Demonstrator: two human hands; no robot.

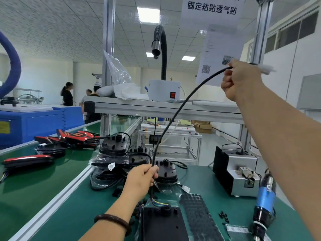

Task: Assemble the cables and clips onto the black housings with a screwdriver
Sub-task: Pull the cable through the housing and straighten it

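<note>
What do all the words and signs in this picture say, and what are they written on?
"固定粘贴透气贴": on the white hanging sign.
Line above it on that sign: cut off by the picture's top edge, unreadable.
Paper sheet under the sign: a QR code and small print, too blurred to read.
Yellow label on the blue machine: too blurred to read.
White tag on the plastic bag: too small to read.

My two hands, left hand (pixel 141 178) and right hand (pixel 241 80), share one cable (pixel 173 119). I count one screwdriver (pixel 265 200), one flat housing (pixel 163 223), one sticker sheet (pixel 199 218), and three people (pixel 67 94) beyond.
</note>
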